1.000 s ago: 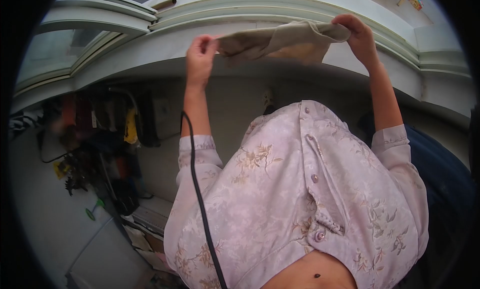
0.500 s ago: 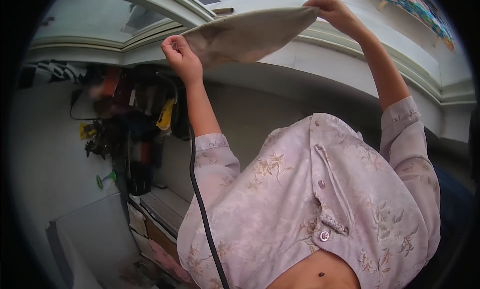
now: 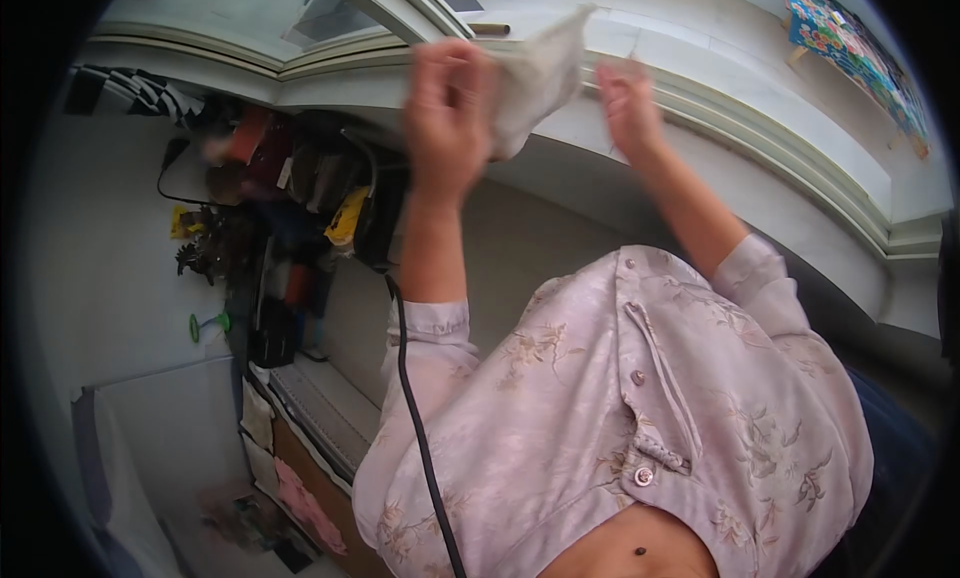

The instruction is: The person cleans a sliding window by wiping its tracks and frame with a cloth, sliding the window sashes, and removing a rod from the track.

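A pale grey-beige cloth (image 3: 540, 73) hangs folded over and bunched above the window ledge, blurred by motion. My left hand (image 3: 452, 113) is closed around its left end, fingers curled. Just right of the cloth is my right hand (image 3: 628, 103), with a small gap between them. Its fingers are blurred but look loosely extended, and nothing shows in them.
A window frame (image 3: 345, 53) with a sill and sliding tracks (image 3: 760, 148) runs behind the hands. A short brown stick (image 3: 490, 29) lies on the ledge. Bags and clutter (image 3: 300, 178) stand at left. A black cord (image 3: 415, 418) hangs in front of my sleeve. Flowered fabric (image 3: 850, 53) is at upper right.
The cloth, stretched between both hands before, is now folded together at my left hand. My right hand has let go and come down leftwards; my left hand has moved right.
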{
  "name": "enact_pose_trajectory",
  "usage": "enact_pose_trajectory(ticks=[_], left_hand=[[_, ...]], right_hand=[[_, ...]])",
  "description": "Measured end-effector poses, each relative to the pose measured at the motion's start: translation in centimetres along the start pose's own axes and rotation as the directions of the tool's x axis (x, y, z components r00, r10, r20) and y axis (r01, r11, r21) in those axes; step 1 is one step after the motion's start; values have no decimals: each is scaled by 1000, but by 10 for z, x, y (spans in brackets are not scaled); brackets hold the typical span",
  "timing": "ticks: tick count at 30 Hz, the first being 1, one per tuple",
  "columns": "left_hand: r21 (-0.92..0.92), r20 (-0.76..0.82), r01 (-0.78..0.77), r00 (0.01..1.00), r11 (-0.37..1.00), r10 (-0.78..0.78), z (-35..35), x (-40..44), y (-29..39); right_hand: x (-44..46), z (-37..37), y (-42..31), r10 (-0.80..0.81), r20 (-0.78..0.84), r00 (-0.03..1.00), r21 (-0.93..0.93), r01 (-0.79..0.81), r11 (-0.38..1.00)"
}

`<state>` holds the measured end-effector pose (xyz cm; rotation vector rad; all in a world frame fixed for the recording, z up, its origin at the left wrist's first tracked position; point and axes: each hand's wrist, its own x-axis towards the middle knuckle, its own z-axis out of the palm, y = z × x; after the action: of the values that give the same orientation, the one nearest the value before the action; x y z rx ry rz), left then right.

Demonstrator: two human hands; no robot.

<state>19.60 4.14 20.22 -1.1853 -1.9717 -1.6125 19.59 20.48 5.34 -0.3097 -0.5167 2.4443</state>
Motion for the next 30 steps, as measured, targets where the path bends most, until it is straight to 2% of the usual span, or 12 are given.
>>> enact_pose_trajectory(ticks=[3,8,11,13,16,23,24,25,26,27,29,30], left_hand=[[99,361,-46,933,994,7,48,-51,3],[-5,489,101,868,995,-85,71,-91,-21],[46,432,-22,902,999,0,64,-55,-31],[281,477,199,820,939,-317,52,-22,-34],[351,188,-232,966,907,175,44,-3,-83],[365,387,-161,922,917,8,61,-94,-80],[364,389,-163,921,917,10,65,-104,-86],[63,306,400,864,914,-400,67,-111,-93],[-255,363,807,591,533,-720,68,-115,-100],[-256,365,808,590,531,-721,66,-116,-108],[-733,398,661,222,-163,-890,57,-107,-128],[-756,450,619,257,-212,-855,45,-99,-131]], right_hand=[[-30,-15,36,349,192,917,193,-384,903],[-25,-35,44,57,580,813,-363,195,911],[-43,-22,16,181,615,767,-418,123,900],[-37,-30,21,383,775,502,183,-759,625],[-50,-13,5,589,513,624,295,-773,562],[-43,-14,8,593,543,594,233,-786,573],[-44,-13,10,680,287,675,71,-723,687],[-45,-10,10,667,15,745,-122,-661,741],[-47,-8,4,760,-52,648,-214,-750,625],[-51,-6,-2,760,-54,648,-214,-751,625],[-57,-3,-14,702,-121,702,-496,-656,569],[-59,-8,-22,697,-118,707,-533,-637,557]])
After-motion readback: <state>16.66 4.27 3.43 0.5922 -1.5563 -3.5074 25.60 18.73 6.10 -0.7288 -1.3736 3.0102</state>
